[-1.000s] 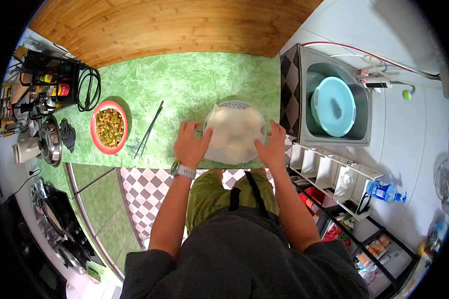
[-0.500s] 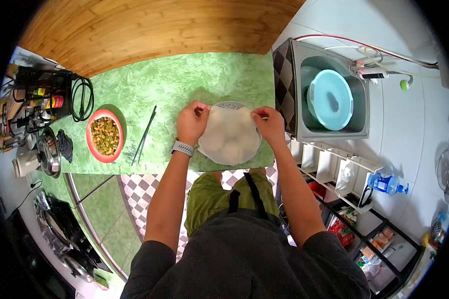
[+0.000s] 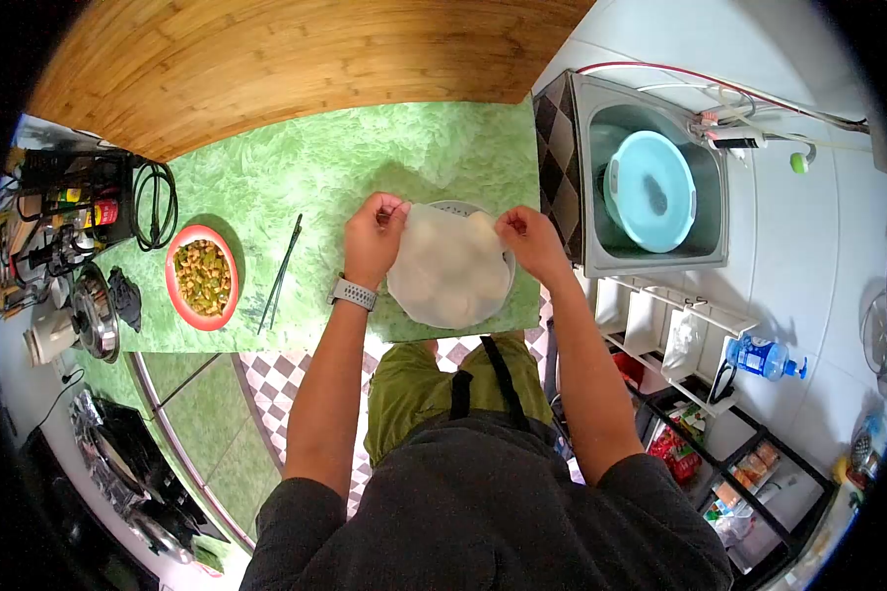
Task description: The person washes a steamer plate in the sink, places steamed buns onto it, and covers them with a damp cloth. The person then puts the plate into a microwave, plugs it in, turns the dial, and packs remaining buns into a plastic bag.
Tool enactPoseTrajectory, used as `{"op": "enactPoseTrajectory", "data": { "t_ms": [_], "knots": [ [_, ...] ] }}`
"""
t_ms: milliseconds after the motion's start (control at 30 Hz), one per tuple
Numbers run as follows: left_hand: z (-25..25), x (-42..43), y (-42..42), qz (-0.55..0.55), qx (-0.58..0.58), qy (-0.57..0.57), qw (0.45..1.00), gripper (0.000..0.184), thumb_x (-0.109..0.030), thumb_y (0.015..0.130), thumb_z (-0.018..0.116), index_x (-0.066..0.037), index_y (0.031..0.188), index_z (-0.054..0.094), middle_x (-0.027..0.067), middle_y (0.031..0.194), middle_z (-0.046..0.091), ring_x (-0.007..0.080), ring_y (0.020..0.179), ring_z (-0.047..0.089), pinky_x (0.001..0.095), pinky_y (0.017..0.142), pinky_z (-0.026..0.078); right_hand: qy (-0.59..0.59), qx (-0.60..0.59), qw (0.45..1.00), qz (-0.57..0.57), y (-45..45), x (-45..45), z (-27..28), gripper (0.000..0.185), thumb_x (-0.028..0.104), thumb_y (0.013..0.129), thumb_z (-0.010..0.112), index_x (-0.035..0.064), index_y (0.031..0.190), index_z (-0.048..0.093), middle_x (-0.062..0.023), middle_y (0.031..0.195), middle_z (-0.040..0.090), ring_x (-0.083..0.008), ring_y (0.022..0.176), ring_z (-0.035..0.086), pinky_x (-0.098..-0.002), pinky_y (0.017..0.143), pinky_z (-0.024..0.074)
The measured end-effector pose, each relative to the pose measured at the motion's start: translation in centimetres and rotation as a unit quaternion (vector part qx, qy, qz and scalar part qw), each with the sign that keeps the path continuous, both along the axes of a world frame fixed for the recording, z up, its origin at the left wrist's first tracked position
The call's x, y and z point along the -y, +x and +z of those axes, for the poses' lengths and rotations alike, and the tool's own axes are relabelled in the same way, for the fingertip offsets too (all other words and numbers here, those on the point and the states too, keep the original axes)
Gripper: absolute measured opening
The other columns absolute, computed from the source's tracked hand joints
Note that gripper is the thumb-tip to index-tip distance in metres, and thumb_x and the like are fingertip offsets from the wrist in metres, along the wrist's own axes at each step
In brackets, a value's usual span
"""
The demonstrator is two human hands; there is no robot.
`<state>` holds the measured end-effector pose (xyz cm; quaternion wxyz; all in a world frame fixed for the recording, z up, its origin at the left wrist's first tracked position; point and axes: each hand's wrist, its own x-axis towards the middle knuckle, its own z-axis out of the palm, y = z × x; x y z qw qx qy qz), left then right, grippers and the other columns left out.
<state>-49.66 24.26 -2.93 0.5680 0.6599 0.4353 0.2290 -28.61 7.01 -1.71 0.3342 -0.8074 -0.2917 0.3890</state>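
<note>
Here, left hand: The grip is pinched, thumb to finger, and the far left edge of the white sheet is held in it. A pale watch is worn on this wrist.
Right hand: The fingers are bent and drawn close together by the far right edge of the sheet. Whether the edge is caught in this grip cannot be told.
White sheet: It is spread thin over the bowl, between the two hands. Round pale lumps can be seen through it.
Bowl: It is set near the front edge of the green worktop. A bit of its rim, dotted with holes, is left showing at the far side.
Chopsticks: A dark pair is laid to the left of the bowl, well apart from it.
Red dish: It is placed farther left and is filled with green and brown bits of food.
Sink: It is set to the right of the worktop. A light blue tub is kept inside, and a dark patch can be seen in the tub.
</note>
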Motion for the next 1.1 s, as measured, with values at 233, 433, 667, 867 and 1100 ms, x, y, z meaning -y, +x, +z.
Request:
{"op": "enactPoseTrajectory", "data": {
  "t_ms": [233,433,667,867,1100],
  "knots": [
    [0.1,-0.1,0.1,-0.003,0.027,0.020,0.999,0.011,-0.011,0.093,0.071,-0.001,0.092,0.066,0.0051,0.079,0.069,0.0117,0.068,0.064,0.0266,0.065,0.052,0.031,0.058,0.997,0.029,0.8,-0.7,2.3,0.012,0.010,0.090,0.065,-0.0003,0.096,0.062,-0.0155,0.091,0.068,-0.0287,0.082,0.067,-0.0378,0.075,0.0528],
    [-1.0,-0.7,0.0,0.011,-0.019,0.016,1.000,0.011,-0.010,0.091,0.072,-0.001,0.093,0.066,0.0067,0.078,0.069,0.0134,0.069,0.065,0.0287,0.065,0.052,0.062,0.136,0.987,0.050,1.2,-1.3,-0.2,0.012,0.009,0.088,0.066,-0.0005,0.095,0.063,-0.0181,0.089,0.063,-0.0341,0.084,0.063,-0.0418,0.077,0.0512],
    [-1.7,-0.7,-0.4,0.003,-0.083,0.057,0.995,0.011,-0.013,0.092,0.070,-0.002,0.097,0.067,0.0101,0.083,0.072,0.0182,0.070,0.067,0.0317,0.066,0.054,0.091,0.127,0.987,-0.047,0.5,-0.4,-3.1,0.014,0.011,0.090,0.065,0.0014,0.101,0.069,-0.0175,0.098,0.067,-0.0319,0.090,0.065,-0.0392,0.078,0.0525],
    [-3.1,-0.6,-2.8,0.039,-0.108,-0.019,0.993,0.017,-0.018,0.095,0.065,-0.004,0.105,0.068,0.0128,0.095,0.072,0.0213,0.077,0.069,0.0339,0.069,0.055,0.029,0.115,0.985,-0.124,-0.3,4.2,-2.6,0.018,0.013,0.093,0.061,0.0019,0.105,0.068,-0.0152,0.088,0.068,-0.0291,0.084,0.068,-0.0384,0.076,0.0530],
    [-2.1,2.8,-9.2,0.053,-0.122,-0.034,0.991,0.020,-0.018,0.097,0.063,-0.004,0.110,0.067,0.0115,0.096,0.072,0.0215,0.079,0.069,0.0332,0.073,0.055,-0.089,0.000,0.995,0.032,-0.9,7.6,-4.3,0.038,0.027,0.090,0.063,0.0020,0.118,0.059,-0.0216,0.093,0.070,-0.0357,0.087,0.069,-0.0430,0.077,0.0527]
  ]
}}
